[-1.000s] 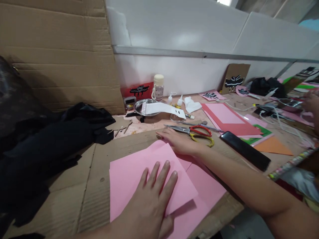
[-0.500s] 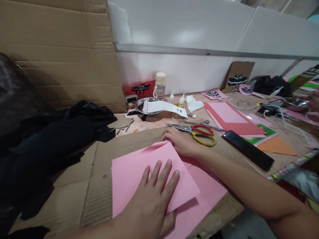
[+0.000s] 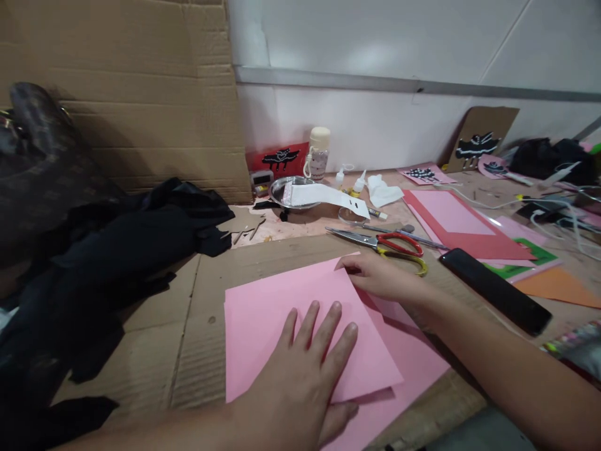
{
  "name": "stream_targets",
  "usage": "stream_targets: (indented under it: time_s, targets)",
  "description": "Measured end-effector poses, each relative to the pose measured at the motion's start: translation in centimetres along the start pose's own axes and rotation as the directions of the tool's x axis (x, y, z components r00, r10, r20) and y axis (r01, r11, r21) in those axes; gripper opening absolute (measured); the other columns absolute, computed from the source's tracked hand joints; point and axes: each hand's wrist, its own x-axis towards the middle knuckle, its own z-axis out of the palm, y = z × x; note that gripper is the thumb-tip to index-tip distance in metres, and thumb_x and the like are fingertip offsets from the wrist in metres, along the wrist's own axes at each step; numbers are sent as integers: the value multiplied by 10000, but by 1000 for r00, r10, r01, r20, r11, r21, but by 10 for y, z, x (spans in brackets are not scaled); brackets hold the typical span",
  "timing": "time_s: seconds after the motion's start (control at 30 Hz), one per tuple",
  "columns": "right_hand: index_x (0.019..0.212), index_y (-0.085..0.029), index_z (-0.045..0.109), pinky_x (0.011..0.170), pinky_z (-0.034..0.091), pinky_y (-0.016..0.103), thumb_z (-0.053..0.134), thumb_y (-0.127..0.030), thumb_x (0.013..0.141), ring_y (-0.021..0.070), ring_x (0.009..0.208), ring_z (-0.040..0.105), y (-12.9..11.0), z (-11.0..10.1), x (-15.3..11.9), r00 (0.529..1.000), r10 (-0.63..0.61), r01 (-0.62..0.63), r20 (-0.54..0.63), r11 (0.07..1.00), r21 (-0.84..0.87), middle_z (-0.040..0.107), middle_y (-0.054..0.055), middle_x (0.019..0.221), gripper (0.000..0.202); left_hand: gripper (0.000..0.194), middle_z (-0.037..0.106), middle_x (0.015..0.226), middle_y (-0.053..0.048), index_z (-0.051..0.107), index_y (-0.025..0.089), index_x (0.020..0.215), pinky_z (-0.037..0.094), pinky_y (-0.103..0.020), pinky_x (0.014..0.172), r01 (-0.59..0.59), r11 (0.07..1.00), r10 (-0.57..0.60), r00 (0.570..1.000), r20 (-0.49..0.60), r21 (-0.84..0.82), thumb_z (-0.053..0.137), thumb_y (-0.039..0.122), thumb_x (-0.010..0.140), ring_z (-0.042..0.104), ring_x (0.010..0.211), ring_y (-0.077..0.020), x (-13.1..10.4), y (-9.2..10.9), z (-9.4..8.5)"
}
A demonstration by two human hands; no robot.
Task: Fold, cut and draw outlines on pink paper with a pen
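A folded-looking pink paper lies over another pink sheet on a flat piece of cardboard. Resting on the upper paper, my left hand is palm down with its fingers spread. At the far right corner of that paper, my right hand has curled fingers pinching the edge, thumb side partly hidden. Just beyond it lie scissors with one red and one yellow handle, touched by neither hand.
Black cloth-like material spreads on the left beside a brown bag. A black phone lies on the right, near red sheets. Behind are a metal dish, glue bottles and a cream-capped bottle. Cardboard stands at the back left.
My right hand has come back from beyond the paper's far edge onto its corner. The raised edge there now lies flatter. My left hand stays on the paper while the view has shifted.
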Motion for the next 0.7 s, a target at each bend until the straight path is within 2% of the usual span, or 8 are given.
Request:
stream_targets:
  time_s: [0.13, 0.3, 0.37, 0.47, 0.53, 0.57, 0.6, 0.7]
  targets:
    - [839, -202, 761, 765, 553, 288, 538, -170, 920, 206, 840, 749, -7, -8, 2, 992, -20, 12, 122, 998, 69, 820, 28, 920, 239, 878, 94, 1809, -204, 152, 222, 1769, 267, -827, 1246, -94, 996, 93, 978, -185, 0, 351, 736, 1085, 68, 1651, -503, -2, -10, 17]
    - [1025, -191, 796, 828, 595, 339, 570, -291, 962, 245, 930, 769, 2, -12, 2, 988, -3, -15, 152, 994, 112, 832, 57, 1028, 255, 1115, 173, 1780, -273, 172, 127, 1750, 406, -819, 1184, -167, 971, 209, 941, -267, 170, 429, 879, 968, 227, 1618, -550, -1, -11, 20]
    - [1140, -181, 794, 905, 602, 402, 577, -345, 980, 284, 1012, 772, 6, -10, 3, 999, 25, -25, 25, 1000, 13, 831, 100, 1124, 315, 1025, 264, 1754, -279, 224, 113, 1734, 513, -787, 1112, -213, 938, 296, 901, -315, 274, 459, 806, 1016, 376, 1564, -555, -1, -7, 27]
    - [1186, -176, 791, 1025, 576, 485, 549, -344, 1006, 328, 1135, 754, 9, -5, 6, 981, -8, -32, -192, 978, -204, 816, 145, 1219, 344, 607, 501, 1670, -178, 388, 216, 1686, 648, -668, 982, -187, 879, 391, 808, -440, 438, 449, 474, 1141, 636, 1396, -476, -5, 3, 48]
    - [1192, -186, 794, 1052, 574, 494, 517, -328, 1029, 330, 1177, 751, 10, -3, 8, 974, -16, -46, -226, 964, -263, 816, 142, 1249, 351, 489, 590, 1616, -100, 487, 299, 1630, 672, -608, 945, -140, 848, 429, 748, -507, 511, 446, 344, 1145, 720, 1305, -420, -10, 9, 61]
    - [1199, -191, 797, 1045, 581, 491, 508, -319, 1036, 329, 1177, 756, 10, -2, 9, 975, -3, -60, -224, 959, -277, 819, 136, 1253, 355, 477, 592, 1615, -88, 509, 318, 1615, 667, -606, 948, -132, 840, 437, 740, -511, 527, 453, 329, 1141, 725, 1299, -418, -14, 11, 64]
    - [1202, -194, 800, 1036, 588, 489, 505, -310, 1037, 330, 1173, 761, 10, -1, 9, 974, 9, -76, -225, 954, -289, 822, 130, 1257, 357, 485, 563, 1637, -98, 508, 319, 1618, 653, -624, 971, -141, 840, 432, 758, -488, 525, 462, 310, 1135, 703, 1329, -432, -17, 13, 64]
    - [1243, -203, 802, 1046, 583, 501, 520, -295, 1037, 345, 1199, 758, 8, -1, 8, 972, 19, -98, -234, 939, -329, 817, 115, 1302, 362, 606, 362, 1744, -163, 424, 275, 1676, 536, -743, 1110, -216, 890, 345, 895, -283, 401, 538, 223, 1084, 489, 1524, -503, -27, 16, 45]
